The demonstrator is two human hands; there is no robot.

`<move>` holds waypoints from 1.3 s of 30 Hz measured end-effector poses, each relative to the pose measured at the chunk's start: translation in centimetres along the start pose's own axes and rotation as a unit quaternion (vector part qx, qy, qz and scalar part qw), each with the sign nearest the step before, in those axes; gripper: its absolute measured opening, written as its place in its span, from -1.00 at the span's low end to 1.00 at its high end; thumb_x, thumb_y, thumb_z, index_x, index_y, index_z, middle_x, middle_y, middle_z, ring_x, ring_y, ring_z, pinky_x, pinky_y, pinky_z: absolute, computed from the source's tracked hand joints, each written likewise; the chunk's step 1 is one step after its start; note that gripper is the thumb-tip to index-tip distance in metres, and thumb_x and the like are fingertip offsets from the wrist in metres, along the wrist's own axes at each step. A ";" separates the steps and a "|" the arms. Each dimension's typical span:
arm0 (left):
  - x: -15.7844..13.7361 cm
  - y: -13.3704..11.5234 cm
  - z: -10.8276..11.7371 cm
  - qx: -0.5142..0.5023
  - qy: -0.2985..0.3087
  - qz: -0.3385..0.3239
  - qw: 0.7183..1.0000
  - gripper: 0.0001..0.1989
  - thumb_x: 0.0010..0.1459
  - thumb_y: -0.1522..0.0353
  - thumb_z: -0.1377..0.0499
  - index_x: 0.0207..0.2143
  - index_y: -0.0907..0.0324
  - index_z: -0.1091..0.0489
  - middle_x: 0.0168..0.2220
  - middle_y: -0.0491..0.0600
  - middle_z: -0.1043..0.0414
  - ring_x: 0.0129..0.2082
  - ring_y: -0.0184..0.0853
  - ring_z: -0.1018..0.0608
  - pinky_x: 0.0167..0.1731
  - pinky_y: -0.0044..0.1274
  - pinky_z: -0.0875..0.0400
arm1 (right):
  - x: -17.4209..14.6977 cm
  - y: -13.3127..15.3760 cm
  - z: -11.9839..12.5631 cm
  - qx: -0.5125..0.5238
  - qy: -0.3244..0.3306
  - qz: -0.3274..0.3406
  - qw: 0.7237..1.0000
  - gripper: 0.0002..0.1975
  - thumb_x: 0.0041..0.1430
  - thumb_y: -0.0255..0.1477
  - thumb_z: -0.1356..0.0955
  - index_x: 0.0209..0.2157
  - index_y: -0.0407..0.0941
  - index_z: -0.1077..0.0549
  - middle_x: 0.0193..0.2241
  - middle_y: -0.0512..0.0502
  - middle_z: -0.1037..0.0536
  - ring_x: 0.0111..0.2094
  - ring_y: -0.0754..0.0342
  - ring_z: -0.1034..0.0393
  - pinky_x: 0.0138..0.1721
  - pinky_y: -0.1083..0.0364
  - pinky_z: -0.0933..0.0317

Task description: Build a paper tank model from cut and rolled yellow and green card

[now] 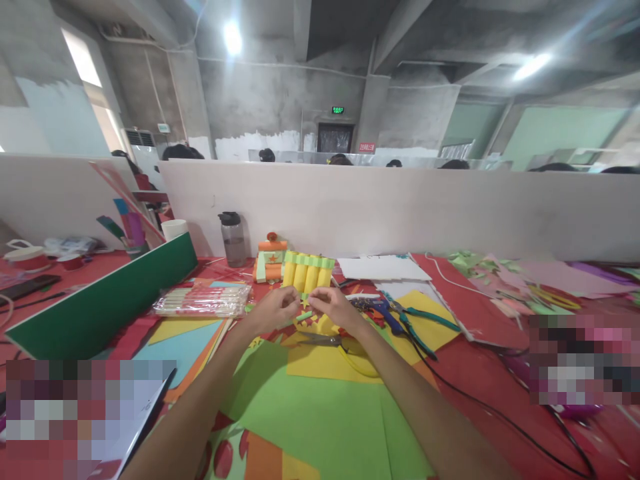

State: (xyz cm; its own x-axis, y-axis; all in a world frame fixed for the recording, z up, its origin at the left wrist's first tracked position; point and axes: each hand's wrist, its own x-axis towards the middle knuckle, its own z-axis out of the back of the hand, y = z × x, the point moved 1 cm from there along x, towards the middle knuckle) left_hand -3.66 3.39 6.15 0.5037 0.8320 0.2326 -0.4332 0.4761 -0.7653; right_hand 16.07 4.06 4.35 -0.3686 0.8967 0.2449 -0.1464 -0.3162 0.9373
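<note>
My left hand and my right hand are raised close together over the middle of the table, fingers pinched. Whatever they hold is too small to make out. Small yellow star shapes show between and below the fingertips. Just behind the hands stands a craft piece of yellow rolled tubes with a light green strip along its top. A similar orange and green rolled piece sits to its left. Below my right hand lie scissors with yellow handles, resting on yellow paper.
Green sheets cover the near table. To the right are a blue glue gun and teal-handled pliers, with a black cable. A packet of sticks, a bottle and a green board stand left. A white partition runs behind.
</note>
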 end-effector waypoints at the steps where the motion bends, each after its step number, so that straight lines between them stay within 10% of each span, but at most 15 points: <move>1: 0.0 0.0 0.1 -0.003 -0.001 0.001 1.000 -0.89 0.18 0.33 -0.03 -0.36 0.18 -0.28 -0.51 -0.15 -0.35 -0.51 -0.38 -0.40 -0.49 -0.57 -0.23 | 0.0 0.0 0.0 0.000 0.001 0.000 1.000 -0.75 0.17 -0.24 -0.40 -0.43 -0.14 -0.50 -0.51 -0.01 -0.52 -0.51 0.12 -0.37 -0.44 0.15 -0.27; 39: 0.1 0.1 0.1 -0.073 0.049 -0.010 0.996 -0.89 0.20 0.32 -0.06 -0.35 0.17 -0.28 -0.49 -0.14 -0.39 -0.47 -0.38 -0.45 -0.40 -0.56 -0.33 | -0.6 0.0 -0.4 0.101 0.135 -0.056 0.984 -0.61 0.18 -0.05 -0.39 -0.32 -0.12 -0.41 -0.42 -0.02 -0.53 -0.39 0.10 -0.45 -0.30 0.12 -0.33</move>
State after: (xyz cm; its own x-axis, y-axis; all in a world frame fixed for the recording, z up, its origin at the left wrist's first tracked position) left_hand -3.72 3.49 6.14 0.5843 0.7879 0.1945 -0.3125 0.4396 -0.8421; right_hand 15.96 3.39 4.15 -0.5943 0.7993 0.0890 -0.0247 -0.1288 0.9914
